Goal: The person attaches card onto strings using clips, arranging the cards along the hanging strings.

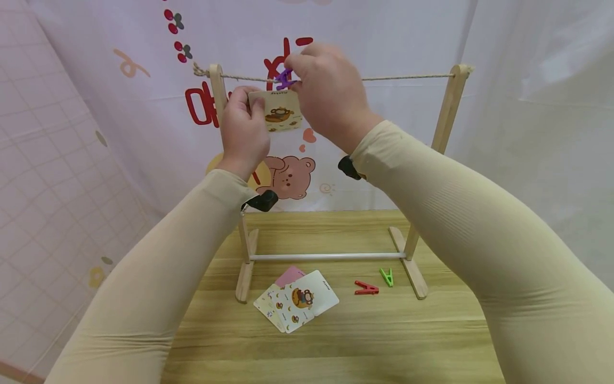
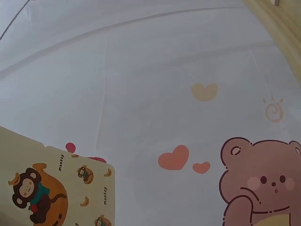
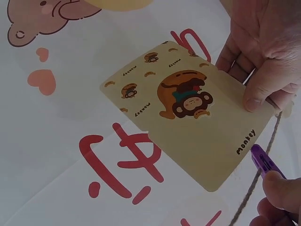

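Observation:
My left hand [image 1: 245, 130] holds a cream card [image 1: 282, 116] upright near its edge, thumb across the front. A monkey on a banana and the word "monkey" are printed on that card. In the right wrist view the card's top edge lies close to the rope [image 3: 246, 202]. With thumb and fingers my right hand [image 1: 331, 90] pinches a purple clothespin [image 1: 284, 80] at the rope. Its tip comes right to the card's edge beside the printed word in the right wrist view. The left wrist view shows only part of the card [image 2: 89, 193].
The rope runs between two wooden posts [image 1: 447, 114], joined low down by a white rod [image 1: 326, 256]. On the wooden table [image 1: 336, 352] lie several overlapping cards [image 1: 321, 293], a red clothespin [image 1: 369, 289] and a green clothespin [image 1: 387, 277]. A printed curtain [image 1: 403, 32] hangs behind.

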### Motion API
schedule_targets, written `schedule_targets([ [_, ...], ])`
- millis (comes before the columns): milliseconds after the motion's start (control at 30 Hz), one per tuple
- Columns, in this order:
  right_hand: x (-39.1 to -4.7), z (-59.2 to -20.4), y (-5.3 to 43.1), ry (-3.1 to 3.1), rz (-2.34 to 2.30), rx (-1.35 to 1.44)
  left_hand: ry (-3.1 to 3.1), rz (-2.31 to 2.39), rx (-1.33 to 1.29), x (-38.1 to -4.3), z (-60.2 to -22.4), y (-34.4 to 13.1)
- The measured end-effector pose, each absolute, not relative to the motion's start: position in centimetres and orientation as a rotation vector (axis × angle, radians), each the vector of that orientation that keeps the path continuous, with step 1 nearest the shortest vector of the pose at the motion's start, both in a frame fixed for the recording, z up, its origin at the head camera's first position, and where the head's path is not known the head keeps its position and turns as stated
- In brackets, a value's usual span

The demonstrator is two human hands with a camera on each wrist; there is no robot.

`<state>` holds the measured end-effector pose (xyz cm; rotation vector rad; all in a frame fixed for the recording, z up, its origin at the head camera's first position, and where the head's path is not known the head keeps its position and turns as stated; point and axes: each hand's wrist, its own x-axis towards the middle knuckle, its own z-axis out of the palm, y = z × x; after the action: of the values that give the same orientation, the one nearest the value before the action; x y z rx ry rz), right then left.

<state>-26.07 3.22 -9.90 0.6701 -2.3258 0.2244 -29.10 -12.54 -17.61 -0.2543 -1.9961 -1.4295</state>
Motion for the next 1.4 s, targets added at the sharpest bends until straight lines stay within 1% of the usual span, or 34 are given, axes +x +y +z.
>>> schedule_targets([
  [300, -26.0, -9.9, 3.1, -2.322, 0.174, 0.683, -2.015, -1.373, -0.211, -29.0, -17.6, -12.4],
  [867, -26.2, -10.5, 2.8, -2.277, 0.123, 0.754, -1.986, -1.369, -0.239, -29.1, -17.6, -12.3],
  [1400, -26.5, -11.0, 2.6, -2.271, 0.195, 0.81, -2.005, -1.355, -0.232, -28.9, -17.8, -12.1],
])
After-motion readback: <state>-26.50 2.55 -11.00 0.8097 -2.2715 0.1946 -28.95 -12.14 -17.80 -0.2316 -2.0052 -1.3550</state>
